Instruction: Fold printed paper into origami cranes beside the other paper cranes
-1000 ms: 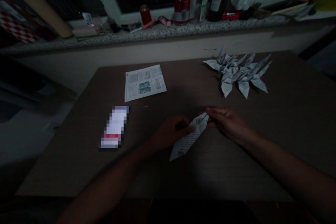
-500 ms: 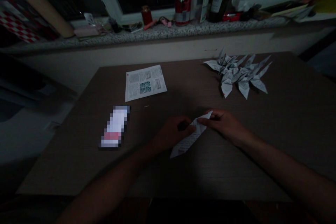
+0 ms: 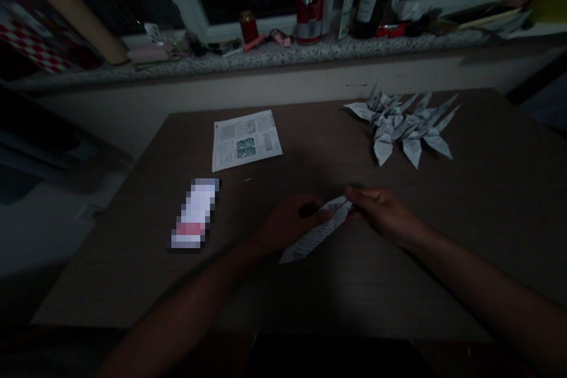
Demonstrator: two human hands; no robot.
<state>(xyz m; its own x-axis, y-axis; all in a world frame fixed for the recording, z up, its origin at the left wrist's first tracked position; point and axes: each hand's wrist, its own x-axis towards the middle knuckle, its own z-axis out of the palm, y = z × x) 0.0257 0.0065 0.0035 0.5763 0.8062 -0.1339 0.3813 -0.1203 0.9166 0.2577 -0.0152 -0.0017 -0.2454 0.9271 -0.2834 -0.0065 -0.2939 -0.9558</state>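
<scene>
A narrow, pointed piece of folded printed paper (image 3: pixel 315 237) slants between my two hands, just above or on the table; I cannot tell which. My left hand (image 3: pixel 295 218) grips its middle from the left side, thumb on top. At the upper right tip, my right hand (image 3: pixel 376 204) pinches the paper between thumb and fingers, covering that end. Beyond my right hand lies a cluster of several folded paper cranes (image 3: pixel 405 124), made of similar printed paper. A flat printed sheet (image 3: pixel 247 140) rests at the back left of the table.
A phone (image 3: pixel 195 212) with a lit, blurred screen lies left of my hands on the dark wooden table (image 3: pixel 146 189). Behind it runs a speckled stone sill (image 3: pixel 266 58) crowded with a red can (image 3: pixel 309 15), a dark bottle (image 3: pixel 368 3), a small jar (image 3: pixel 248 28) and clutter.
The folded paper has turned a little flatter and shifted slightly left. My right thumb has moved onto its upper tip, covering the point that showed before. My left hand keeps its grip.
</scene>
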